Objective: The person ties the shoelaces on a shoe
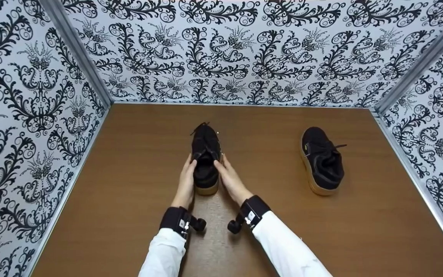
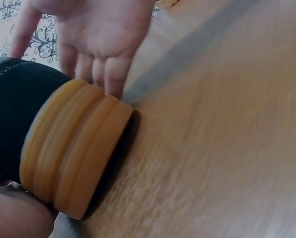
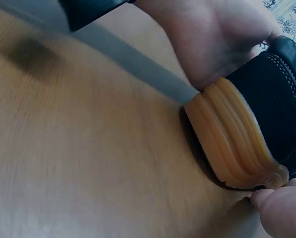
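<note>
A shoe (image 1: 207,175) stood on the table (image 1: 267,154) between the left hand (image 1: 185,179) and right hand (image 1: 232,180); another shoe (image 1: 322,161) stood well to the right.

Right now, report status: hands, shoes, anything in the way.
Left hand and right hand grip one shoe by its sides. Shoe upright, pointing away. Other shoe apart, at right. Nothing visibly in the way.

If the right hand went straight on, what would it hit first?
The right hand would likely meet the black laced shoe with tan sole that it seems to touch; depth is unclear.
</note>
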